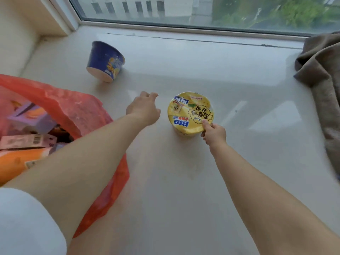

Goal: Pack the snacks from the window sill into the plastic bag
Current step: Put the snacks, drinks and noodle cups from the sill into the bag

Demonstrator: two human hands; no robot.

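A yellow instant-noodle cup (190, 112) stands upright in the middle of the pale window sill (202, 67). My right hand (214, 134) pinches its near right rim, thumb on the lid. My left hand (144, 109) hovers just left of the cup, fingers loosely curled, holding nothing. A blue noodle cup (105, 60) lies tipped on its side farther back left. The orange-red plastic bag (79, 109) lies open at the left, with several boxes and packets (31, 118) inside, partly hidden by my left forearm.
The window pane and frame (184, 23) run along the back of the sill. A brown-grey cloth (320, 70) is heaped at the right edge. A cream wall corner (27, 19) closes the left side.
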